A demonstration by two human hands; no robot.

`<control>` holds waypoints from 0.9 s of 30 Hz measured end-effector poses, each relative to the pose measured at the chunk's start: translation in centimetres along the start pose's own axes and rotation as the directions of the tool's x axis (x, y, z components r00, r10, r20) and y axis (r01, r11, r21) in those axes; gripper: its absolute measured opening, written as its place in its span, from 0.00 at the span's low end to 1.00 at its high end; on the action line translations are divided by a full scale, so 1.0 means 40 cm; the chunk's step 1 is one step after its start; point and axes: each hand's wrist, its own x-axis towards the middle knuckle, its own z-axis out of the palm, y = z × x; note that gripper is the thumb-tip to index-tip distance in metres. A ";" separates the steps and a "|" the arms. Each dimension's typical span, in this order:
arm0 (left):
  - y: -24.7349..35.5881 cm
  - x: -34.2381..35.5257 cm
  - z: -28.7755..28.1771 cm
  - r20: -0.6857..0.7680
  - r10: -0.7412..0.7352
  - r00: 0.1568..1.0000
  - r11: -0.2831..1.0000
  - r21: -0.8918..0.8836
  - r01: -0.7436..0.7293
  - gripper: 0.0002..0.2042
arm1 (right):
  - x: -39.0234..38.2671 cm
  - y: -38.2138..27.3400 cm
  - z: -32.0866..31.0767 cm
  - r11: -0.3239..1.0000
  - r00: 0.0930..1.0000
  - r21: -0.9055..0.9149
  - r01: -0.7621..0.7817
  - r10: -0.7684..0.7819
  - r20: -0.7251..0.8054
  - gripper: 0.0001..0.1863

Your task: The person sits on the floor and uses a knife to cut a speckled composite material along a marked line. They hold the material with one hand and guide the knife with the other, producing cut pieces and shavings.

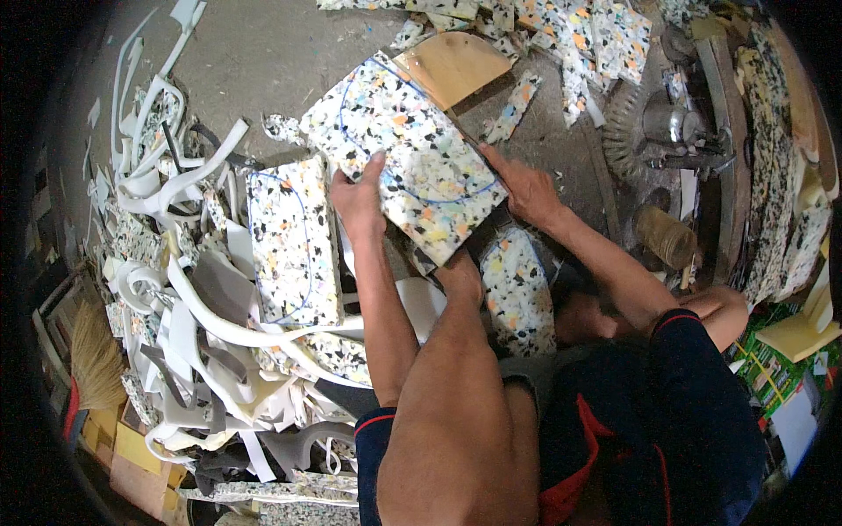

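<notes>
One foam slab (421, 131), blue outline (437, 202) drawn, untrimmed; my left hand (360, 195) pinches one edge; my right hand (531, 191) meets the opposite edge, grip I cannot tell.

- From the wearer's head, above and behind the fingers (493, 159), one wide fisheye faces steeply down.
- It sits near them, yet takes in floor (254, 53) well beyond.

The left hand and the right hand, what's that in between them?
In the head view, a speckled foam board with a curved blue line on it lies between the left hand and the right hand.
</notes>
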 end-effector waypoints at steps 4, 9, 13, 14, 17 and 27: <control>0.011 -0.020 -0.134 0.051 0.087 0.995 0.882 -0.469 -0.053 0.19 | -0.003 0.026 -0.014 0.995 0.996 0.048 -0.083 0.085 -0.041 0.41; 0.108 -0.048 -0.224 0.063 0.040 0.997 0.877 -0.480 -0.005 0.25 | -0.035 0.068 -0.104 0.993 0.915 0.117 0.024 0.025 -0.403 0.38; 0.137 0.034 -0.207 0.315 0.062 0.947 0.984 -0.178 -0.005 0.32 | -0.065 0.056 -0.187 0.982 0.903 0.188 -0.017 0.096 -0.418 0.37; 0.156 0.063 -0.187 0.386 0.089 0.918 0.996 -0.044 -0.079 0.35 | -0.070 0.057 -0.193 0.985 0.898 0.174 0.007 0.070 -0.433 0.36; 0.222 0.106 -0.133 0.535 0.074 0.841 0.974 0.143 -0.177 0.36 | -0.092 0.049 -0.188 0.973 0.934 0.227 -0.043 0.119 -0.336 0.32; 0.304 0.148 -0.208 0.707 -0.001 0.707 0.848 0.375 -0.374 0.32 | 0.324 -0.073 -0.118 0.982 0.895 0.188 -0.023 0.104 -0.434 0.26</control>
